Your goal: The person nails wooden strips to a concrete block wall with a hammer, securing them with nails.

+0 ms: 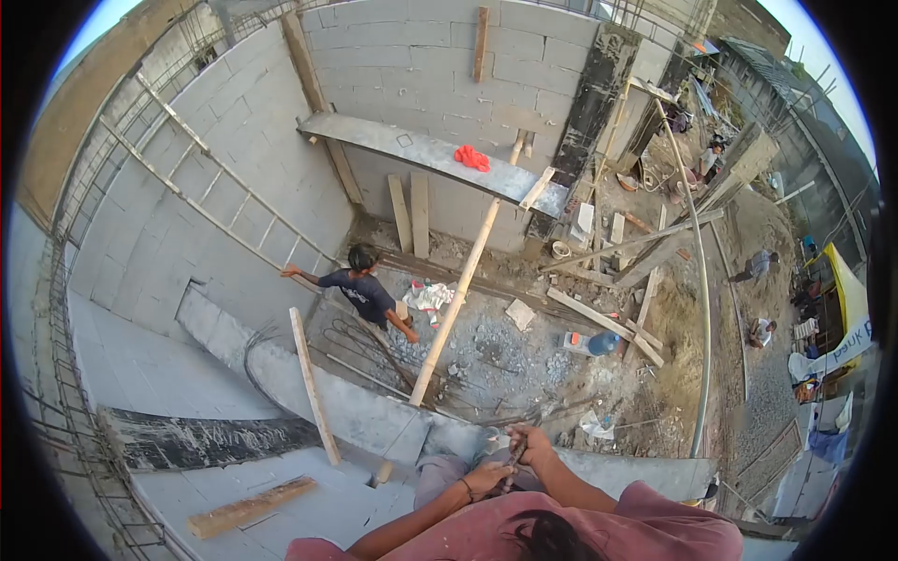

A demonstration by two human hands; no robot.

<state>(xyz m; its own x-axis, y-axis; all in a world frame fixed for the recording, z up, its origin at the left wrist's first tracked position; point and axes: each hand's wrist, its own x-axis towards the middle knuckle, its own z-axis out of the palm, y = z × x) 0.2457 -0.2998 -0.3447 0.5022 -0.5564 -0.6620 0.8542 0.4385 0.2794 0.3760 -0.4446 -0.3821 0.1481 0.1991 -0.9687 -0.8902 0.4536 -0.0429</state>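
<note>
Low in the head view, my left hand (486,480), with a dark band at its wrist, is closed in front of my lap. Close beside it, my right hand (533,446) is closed too. Between them shows a small, dark, slim thing (515,453), too small to name. The fingers of both hands appear to be around it. Under and behind my hands is the grey top of a wall or beam (432,439), and my legs are against it.
Below, a person in a dark shirt (365,290) touches a ladder (220,178). A bamboo pole (458,299) slants up to a plank platform (374,140) bearing a red cloth (471,158). Rubble, rebar, loose boards (599,318) and a blue water jug (603,343) are on the ground.
</note>
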